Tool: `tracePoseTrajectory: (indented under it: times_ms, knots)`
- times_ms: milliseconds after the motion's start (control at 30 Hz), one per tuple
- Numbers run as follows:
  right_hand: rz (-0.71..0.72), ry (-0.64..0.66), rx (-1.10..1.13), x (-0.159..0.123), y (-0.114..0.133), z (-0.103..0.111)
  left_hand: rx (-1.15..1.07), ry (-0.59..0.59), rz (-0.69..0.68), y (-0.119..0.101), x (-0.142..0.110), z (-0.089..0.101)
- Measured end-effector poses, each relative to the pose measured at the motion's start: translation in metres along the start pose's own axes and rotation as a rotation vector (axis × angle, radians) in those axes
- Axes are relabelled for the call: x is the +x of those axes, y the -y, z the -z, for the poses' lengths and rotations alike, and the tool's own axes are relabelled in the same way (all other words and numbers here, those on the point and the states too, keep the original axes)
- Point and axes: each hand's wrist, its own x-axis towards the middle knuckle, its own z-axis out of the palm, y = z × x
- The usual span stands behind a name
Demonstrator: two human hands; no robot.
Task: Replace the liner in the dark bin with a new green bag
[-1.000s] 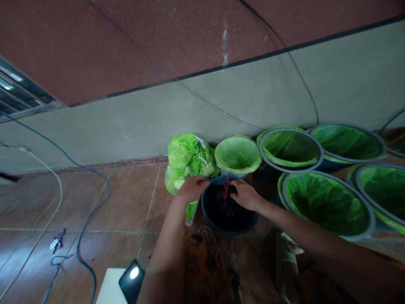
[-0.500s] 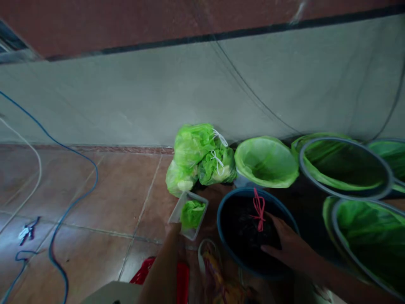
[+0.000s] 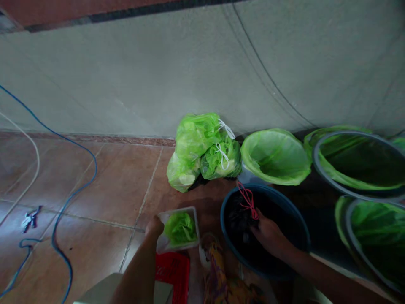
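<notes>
Two of our bare hands reach down over a brown tiled floor (image 3: 104, 202), well apart from each other. Our left hand (image 3: 154, 228) is closed on the left edge of a pale plastic tub (image 3: 196, 226), in which crumpled light-green plastic (image 3: 181, 228) lies. Our right hand (image 3: 267, 233) reaches inside a round blue bucket (image 3: 224, 223), its fingers bent onto the bunched top of a black bag (image 3: 237, 219), right at the looped pink-red tie (image 3: 248, 200); we cannot tell how tightly they pinch. The bag sits in the bucket, its lower part lost in shadow. Beyond and between the hands, light-green bags (image 3: 198, 137) with white ties (image 3: 224, 157) are heaped by a grey wall (image 3: 142, 80). Beyond the right hand stands a pail with a pale green liner (image 3: 275, 156), just behind the bucket, and to that hand's right we see more bins (image 3: 349, 228), grey-rimmed and lined in green. Nearer to us than the tub lie a bright red item (image 3: 177, 270) and, between the hands, a shoe (image 3: 205, 253) and some orange patterned cloth (image 3: 217, 278). Far to the left of the left hand, keys (image 3: 30, 219) rest on the tiles near a blue cable (image 3: 74, 194) and a white cable (image 3: 37, 158).
</notes>
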Motion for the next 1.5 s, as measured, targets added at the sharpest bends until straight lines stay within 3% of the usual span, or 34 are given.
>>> tracePoseTrajectory:
  times_ms: [200, 367, 433, 500, 600, 700, 733, 800, 900, 1000, 1100, 1200, 1267, 1333, 1400, 1500]
  knots:
    - [0.011, -0.058, 0.165, 0.001, 0.005, 0.003, -0.013, -0.043, 0.058, -0.009, 0.002, 0.003]
    - [-0.004, -0.098, 0.272, 0.001, 0.009, 0.019, -0.053, -0.142, 0.095, -0.029, -0.003, 0.019]
    - [-0.004, -0.106, 0.299, 0.001, 0.015, 0.030, -0.094, -0.173, 0.041, -0.043, -0.011, 0.026]
    - [0.021, -0.093, 0.331, 0.001, 0.023, 0.041, -0.211, -0.205, -0.128, -0.065, -0.027, 0.035]
    - [0.059, -0.112, 0.365, -0.002, 0.032, 0.055, -0.478, -0.208, -0.592, -0.108, -0.073, 0.047]
    - [0.036, -0.192, 0.388, -0.011, 0.040, 0.065, -0.509, -0.060, -1.117, -0.153, -0.136, 0.056]
    - [0.032, -0.212, 0.405, -0.016, 0.043, 0.069, -0.485, -0.002, -1.238, -0.168, -0.155, 0.058]
    - [0.052, -0.222, 0.459, -0.024, 0.052, 0.077, -0.459, 0.062, -1.350, -0.193, -0.186, 0.058]
    - [0.146, -0.200, 0.548, -0.035, 0.073, 0.099, -0.489, 0.062, -1.379, -0.224, -0.207, 0.060]
    - [0.272, -0.214, 0.591, -0.041, 0.099, 0.130, -0.525, 0.034, -1.348, -0.240, -0.213, 0.077]
    - [0.361, -0.276, 0.606, -0.045, 0.118, 0.165, -0.672, -0.023, -1.228, -0.237, -0.221, 0.115]
    - [0.365, -0.385, 0.579, -0.047, 0.120, 0.186, -0.925, -0.110, -1.065, -0.221, -0.233, 0.162]
    - [0.308, -0.429, 0.582, -0.045, 0.115, 0.186, -1.095, -0.205, -0.923, -0.210, -0.242, 0.189]
    - [0.270, -0.392, 0.691, -0.039, 0.112, 0.173, -1.215, -0.279, -0.791, -0.201, -0.247, 0.205]
    - [0.270, -0.267, 0.912, -0.030, 0.116, 0.154, -1.263, -0.339, -0.726, -0.196, -0.243, 0.210]
    - [0.160, -0.094, 1.170, -0.006, 0.130, 0.125, -1.156, -0.385, -0.699, -0.197, -0.215, 0.200]
